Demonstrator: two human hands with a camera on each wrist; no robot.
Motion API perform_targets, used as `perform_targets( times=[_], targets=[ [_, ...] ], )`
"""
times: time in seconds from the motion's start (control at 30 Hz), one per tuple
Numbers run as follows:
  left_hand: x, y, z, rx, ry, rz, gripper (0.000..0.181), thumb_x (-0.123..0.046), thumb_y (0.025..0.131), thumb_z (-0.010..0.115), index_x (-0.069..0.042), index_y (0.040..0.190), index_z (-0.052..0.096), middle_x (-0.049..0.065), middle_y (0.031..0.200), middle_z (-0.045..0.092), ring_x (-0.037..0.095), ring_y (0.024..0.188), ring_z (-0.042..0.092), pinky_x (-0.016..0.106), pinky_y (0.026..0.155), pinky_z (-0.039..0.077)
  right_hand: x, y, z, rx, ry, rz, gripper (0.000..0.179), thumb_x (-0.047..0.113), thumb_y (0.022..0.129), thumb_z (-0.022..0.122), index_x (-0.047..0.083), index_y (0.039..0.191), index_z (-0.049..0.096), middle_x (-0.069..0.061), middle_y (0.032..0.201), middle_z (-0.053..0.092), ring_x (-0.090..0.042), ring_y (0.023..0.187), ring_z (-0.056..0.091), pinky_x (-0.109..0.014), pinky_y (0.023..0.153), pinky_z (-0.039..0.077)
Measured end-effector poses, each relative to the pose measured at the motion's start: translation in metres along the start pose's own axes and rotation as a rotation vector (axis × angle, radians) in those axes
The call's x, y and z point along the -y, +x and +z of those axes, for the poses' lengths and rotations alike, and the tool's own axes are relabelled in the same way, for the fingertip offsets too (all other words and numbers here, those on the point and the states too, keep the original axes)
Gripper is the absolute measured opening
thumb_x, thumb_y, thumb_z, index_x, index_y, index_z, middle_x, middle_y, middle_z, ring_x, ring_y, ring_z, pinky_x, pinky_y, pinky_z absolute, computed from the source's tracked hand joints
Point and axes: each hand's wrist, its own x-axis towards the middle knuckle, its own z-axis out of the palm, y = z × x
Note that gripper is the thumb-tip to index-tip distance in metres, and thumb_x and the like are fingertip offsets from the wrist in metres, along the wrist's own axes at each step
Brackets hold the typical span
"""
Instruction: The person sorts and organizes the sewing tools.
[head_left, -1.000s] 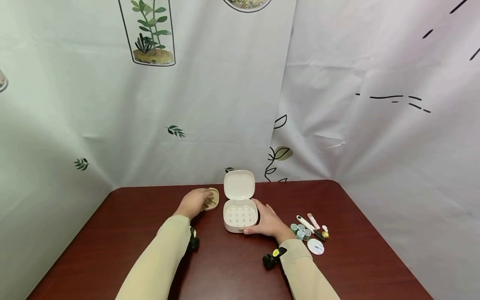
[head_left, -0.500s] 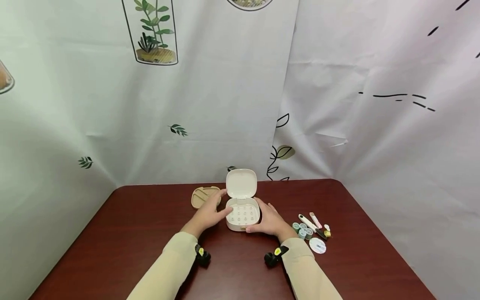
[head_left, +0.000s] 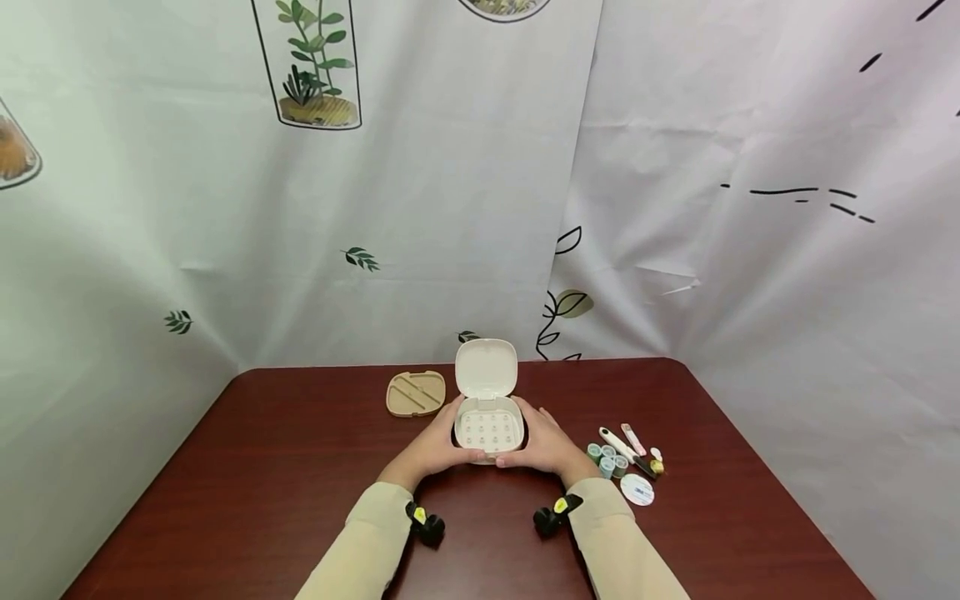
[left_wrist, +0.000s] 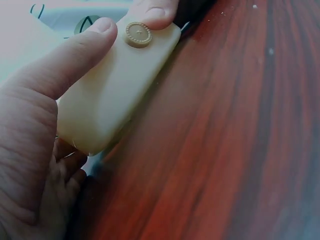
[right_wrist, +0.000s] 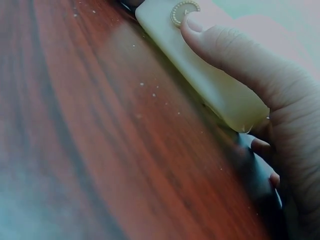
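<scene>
A small cream box [head_left: 459, 437] stands on the dark red table with its hinged lid [head_left: 486, 367] raised at the back. Rows of short pegs [head_left: 482, 428] cover its floor. My left hand [head_left: 431, 450] grips the left side, its thumb along the front wall. From the right, my right hand [head_left: 546, 446] holds the other side, fingers around the back corner. Both thumbs meet near a round beaded button [left_wrist: 138, 34] on the front, and the right thumb touches its edge in the right wrist view. Behind my left hand lies a tan divided tray [head_left: 417, 393].
To the right lie several small thread spools [head_left: 607, 468], a white-handled tool with a dark end [head_left: 618, 444], a slim pink-and-white item [head_left: 633, 438], a small yellow piece [head_left: 657, 467] and a white disc [head_left: 637, 490]. A printed white curtain [head_left: 450, 208] hangs behind the table [head_left: 315, 500].
My left hand has let go of the tan tray, leaving it on the table, and moved right to grip the box's left side. My right hand has kept holding the box.
</scene>
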Motion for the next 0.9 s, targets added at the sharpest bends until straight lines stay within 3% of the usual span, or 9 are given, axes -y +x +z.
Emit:
perform_targets(
  times=[0.17,0.4,0.5,0.67,0.9],
  targets=[
    [0.001,-0.001,0.000,-0.018,0.025,0.023,0.118,-0.049,0.072,0.088,-0.010,0.162,0.022,0.014,0.158,0.036,0.028,0.142,0.039,0.052,0.114,0.034,0.003,-0.002,-0.002,0.004,0.008,-0.001,0.114,0.059,0.068,0.087,0.013,0.157,0.034,-0.003,0.150,0.050,-0.023,0.138,0.047,-0.061,0.119,0.018],
    [0.003,-0.003,0.002,-0.018,0.076,-0.013,0.115,-0.053,0.074,0.085,-0.013,0.162,0.023,0.012,0.160,0.034,0.028,0.144,0.038,0.053,0.114,0.035,0.018,-0.011,-0.025,-0.009,0.010,0.028,0.107,0.049,0.075,0.087,0.004,0.156,0.034,-0.014,0.152,0.046,-0.031,0.138,0.045,-0.054,0.112,0.038],
    [0.002,-0.003,0.003,-0.020,0.086,-0.008,0.115,-0.054,0.074,0.085,-0.013,0.162,0.024,0.012,0.160,0.034,0.029,0.144,0.038,0.054,0.114,0.035,0.024,-0.019,-0.045,-0.048,-0.016,-0.031,0.089,0.042,0.078,0.085,0.004,0.149,0.046,-0.012,0.144,0.053,-0.030,0.130,0.053,-0.052,0.106,0.044],
    [0.001,-0.003,0.004,-0.025,0.090,0.010,0.115,-0.054,0.073,0.086,-0.012,0.161,0.026,0.012,0.160,0.035,0.029,0.145,0.037,0.052,0.115,0.034,0.018,-0.039,-0.076,-0.135,-0.060,-0.162,0.050,0.031,0.082,0.085,0.011,0.123,0.067,-0.006,0.117,0.066,-0.023,0.102,0.064,-0.047,0.088,0.054],
    [0.003,-0.006,0.004,-0.019,0.105,-0.005,0.115,-0.055,0.073,0.086,-0.015,0.162,0.025,0.010,0.161,0.034,0.029,0.146,0.036,0.053,0.114,0.035,-0.017,-0.077,-0.100,-0.176,-0.136,-0.174,0.023,0.025,0.085,0.083,0.016,0.100,0.068,0.008,0.092,0.063,-0.012,0.081,0.057,-0.031,0.069,0.051]
  ],
)
